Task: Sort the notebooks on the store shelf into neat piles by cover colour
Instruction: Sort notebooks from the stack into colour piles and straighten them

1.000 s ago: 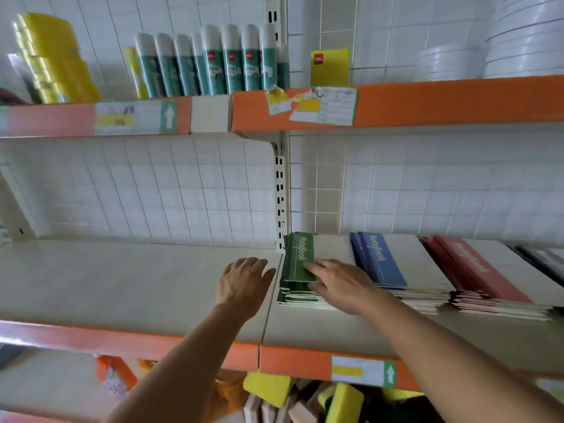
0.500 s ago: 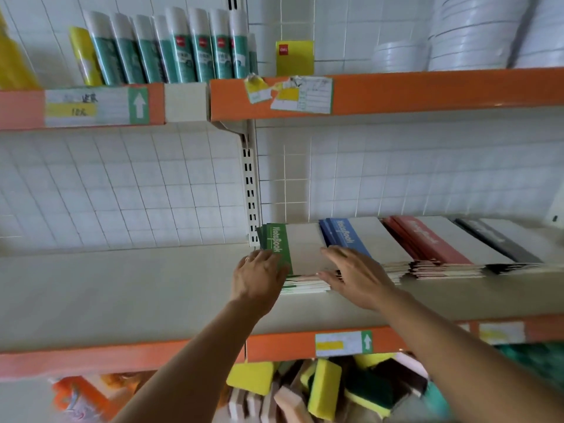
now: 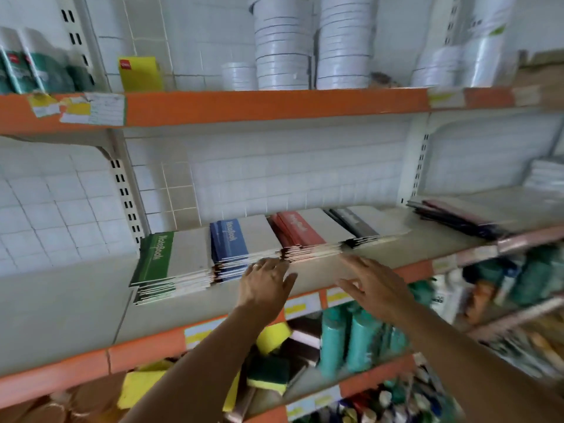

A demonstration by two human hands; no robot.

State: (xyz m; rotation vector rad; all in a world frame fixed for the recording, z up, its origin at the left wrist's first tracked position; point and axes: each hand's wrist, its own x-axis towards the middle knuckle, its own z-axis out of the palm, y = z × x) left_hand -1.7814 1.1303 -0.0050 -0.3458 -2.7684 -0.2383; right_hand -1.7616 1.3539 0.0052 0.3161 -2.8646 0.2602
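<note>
Green pile (image 3: 171, 264), blue pile (image 3: 241, 242), red pile (image 3: 302, 232) side by side, both hands' fingers (image 3: 351, 283) spread wide, holding nothing

You have four notebook piles side by side: one green pile (image 3: 171, 264), one blue pile (image 3: 241, 244), one red pile (image 3: 305, 230), one black pile (image 3: 360, 222).

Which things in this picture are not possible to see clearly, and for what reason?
- Head view: the loose notebooks at far right are smeared by blur; their colours are uncertain.
- Whether the left hand touches the blue pile: the fingertips hide the contact.
- Price labels on the upper shelf edge: writing too small.
- Goods below the shelf: blurred, partly behind both arms.
</note>
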